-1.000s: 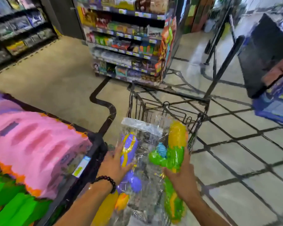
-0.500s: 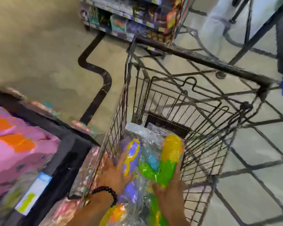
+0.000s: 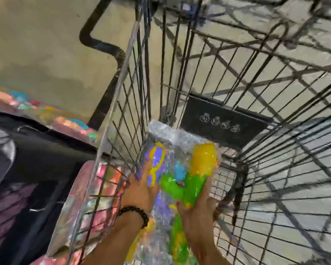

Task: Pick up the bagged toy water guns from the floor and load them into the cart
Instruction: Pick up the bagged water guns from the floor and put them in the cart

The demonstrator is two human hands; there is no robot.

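Observation:
A clear plastic bag of toy water guns (image 3: pixel 172 169) sits low inside the black wire cart (image 3: pixel 246 104), its top end near the cart's floor. A purple-and-yellow gun shows on the bag's left, a green-and-yellow one on its right. My left hand (image 3: pixel 141 190), with a black bead bracelet on the wrist, grips the bag's left side over the purple gun. My right hand (image 3: pixel 197 213) grips the right side around the green gun. Both forearms reach down into the cart.
More bagged toys (image 3: pixel 96 196) press against the outside of the cart's left wall. A dark display bin (image 3: pixel 36 150) stands further left. A black plate with bolts (image 3: pixel 224 123) lies at the cart's bottom. Tiled floor shows through the wires.
The bag has gone from above the cart's rim down deep into the cart, both hands still holding it. The view has tilted down and closed in on the cart.

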